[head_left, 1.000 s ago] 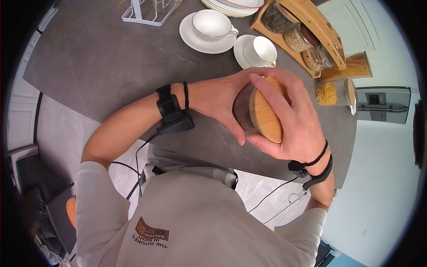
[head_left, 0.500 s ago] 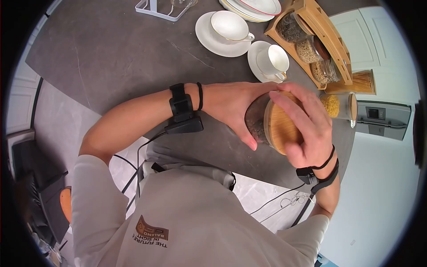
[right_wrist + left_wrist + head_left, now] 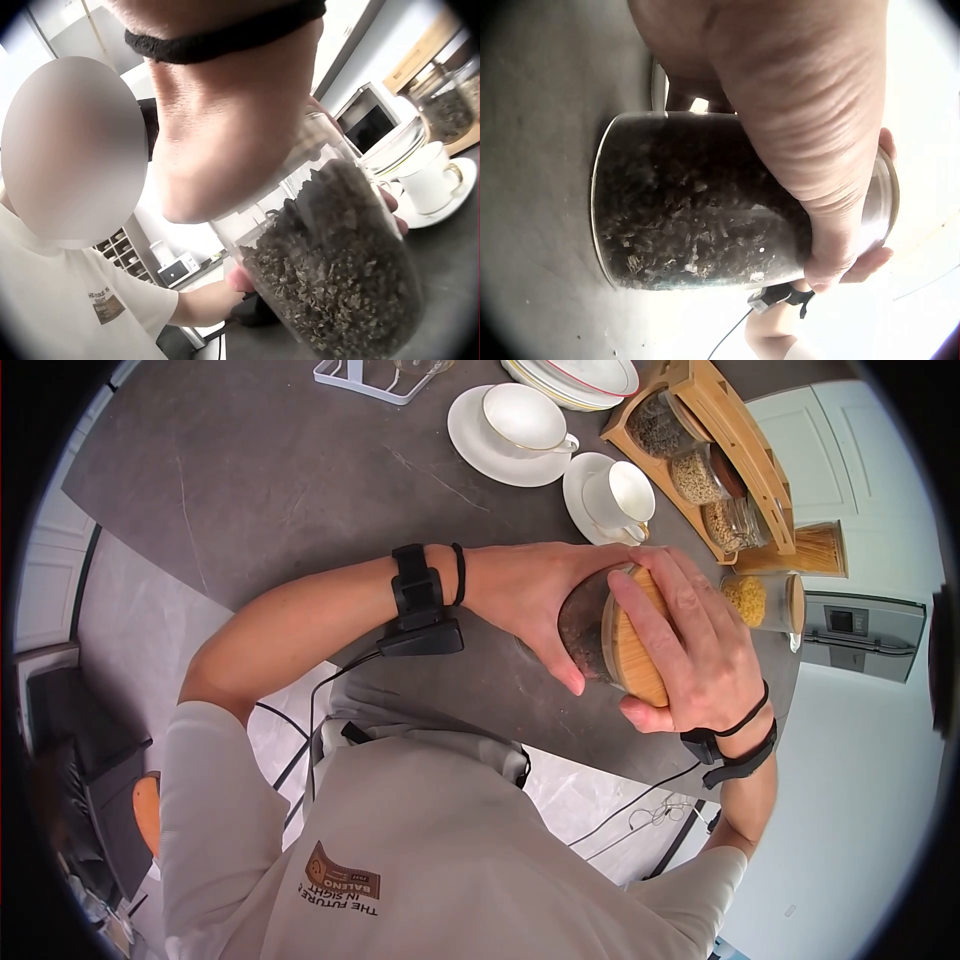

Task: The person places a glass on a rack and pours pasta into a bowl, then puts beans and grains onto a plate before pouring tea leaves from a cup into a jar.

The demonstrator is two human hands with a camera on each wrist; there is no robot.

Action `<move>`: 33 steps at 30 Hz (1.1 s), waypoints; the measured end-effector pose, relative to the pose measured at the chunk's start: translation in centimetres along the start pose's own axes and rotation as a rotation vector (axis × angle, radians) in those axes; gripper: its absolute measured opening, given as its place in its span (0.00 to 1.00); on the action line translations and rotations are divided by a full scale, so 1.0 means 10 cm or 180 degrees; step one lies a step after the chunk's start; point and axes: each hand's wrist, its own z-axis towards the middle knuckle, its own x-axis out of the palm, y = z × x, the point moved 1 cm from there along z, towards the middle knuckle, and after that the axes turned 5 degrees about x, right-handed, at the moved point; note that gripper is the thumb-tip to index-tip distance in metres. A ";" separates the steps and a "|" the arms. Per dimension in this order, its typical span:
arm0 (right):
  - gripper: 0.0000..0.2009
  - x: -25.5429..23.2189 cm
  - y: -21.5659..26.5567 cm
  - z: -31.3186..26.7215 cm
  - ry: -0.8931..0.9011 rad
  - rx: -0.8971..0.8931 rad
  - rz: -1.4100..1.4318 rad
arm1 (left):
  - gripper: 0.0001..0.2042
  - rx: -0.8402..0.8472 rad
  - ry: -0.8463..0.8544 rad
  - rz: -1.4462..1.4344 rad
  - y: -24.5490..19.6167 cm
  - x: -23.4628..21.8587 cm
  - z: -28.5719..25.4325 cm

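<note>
A clear glass jar (image 3: 582,625) stands on the counter, filled with dark dried leaves (image 3: 337,262). On its top sits a round wooden lid (image 3: 632,650). My left hand (image 3: 525,595) wraps round the jar's body, with the thumb on the near side and the other fingers hidden behind the glass. My right hand (image 3: 705,630) holds the lid from above, fingers spread over the wood and thumb at its near edge. In the left wrist view, the jar's base is right at the counter surface.
Beyond the jar are a small white cup (image 3: 630,488) and a larger cup (image 3: 525,418), each on a saucer, and stacked plates (image 3: 570,385). To the right stand a wooden rack (image 3: 735,435) of jars and a pasta jar (image 3: 760,603). The counter's edge runs close to my body.
The head view has shifted, so the counter things appear farther right and lower. My right thumb has moved away from the left thumb along the lid's edge. The left hand keeps its grip.
</note>
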 end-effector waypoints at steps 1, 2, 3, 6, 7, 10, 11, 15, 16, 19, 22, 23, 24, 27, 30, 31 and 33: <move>0.36 -0.01 -0.01 0.00 0.0031 -0.0003 -0.0010 | 0.54 0.0038 -0.0032 0.0006 -0.01 0.00 0.00; 0.36 -0.01 -0.01 0.00 0.0058 -0.0008 -0.0020 | 0.54 -0.0008 -0.0011 -0.0013 -0.02 -0.01 0.01; 0.36 -0.01 -0.02 0.00 0.0086 -0.0017 -0.0025 | 0.54 -0.0061 0.0006 -0.0032 -0.04 -0.01 0.01; 0.36 -0.02 -0.01 0.01 0.0096 -0.0016 -0.0009 | 0.54 -0.0005 0.0002 0.0009 -0.01 0.00 0.01; 0.36 -0.02 -0.01 0.01 0.0116 -0.0024 0.0014 | 0.55 0.0054 0.0000 0.0042 0.00 0.00 0.01; 0.36 -0.02 -0.02 -0.01 0.0151 -0.0046 0.0021 | 0.55 -0.0027 0.0016 0.0072 -0.02 0.01 0.01; 0.36 -0.02 -0.02 -0.02 0.0162 -0.0048 0.0010 | 0.55 -0.0008 0.0007 0.0122 -0.02 0.01 0.01; 0.36 -0.02 -0.01 -0.03 0.0188 -0.0028 0.0017 | 0.55 0.0027 0.0002 0.0208 -0.01 0.02 0.00; 0.36 -0.03 -0.01 -0.02 0.0186 -0.0046 0.0015 | 0.55 0.0026 0.0013 0.0210 -0.01 0.01 0.00; 0.36 -0.02 -0.01 -0.02 0.0185 -0.0063 0.0040 | 0.55 -0.0042 0.0036 0.0162 -0.01 0.02 0.00; 0.35 -0.03 -0.01 -0.02 0.0195 -0.0031 0.0100 | 0.55 -0.0045 0.0025 0.0194 -0.03 0.02 0.00; 0.35 -0.03 -0.01 -0.03 0.0190 -0.0030 0.0110 | 0.55 -0.0055 0.0028 0.0207 -0.02 0.02 0.00; 0.35 -0.04 -0.02 -0.03 0.0182 -0.0034 0.0118 | 0.55 -0.0062 0.0028 0.0225 -0.01 0.02 0.00; 0.36 -0.02 0.01 0.00 0.0056 0.0257 0.0616 | 0.54 -0.0114 0.0048 0.0144 -0.02 0.01 0.01; 0.36 -0.07 0.26 0.07 -0.0163 0.1050 0.0535 | 0.53 -0.0122 -0.0037 0.0048 -0.03 0.03 -0.01; 0.36 -0.06 0.25 0.05 -0.0158 0.1024 0.0452 | 0.53 -0.0120 -0.0078 0.0024 -0.02 0.04 -0.02; 0.36 -0.01 0.22 0.00 -0.0138 0.0978 0.0304 | 0.52 -0.0051 -0.0079 0.0130 -0.03 0.03 -0.01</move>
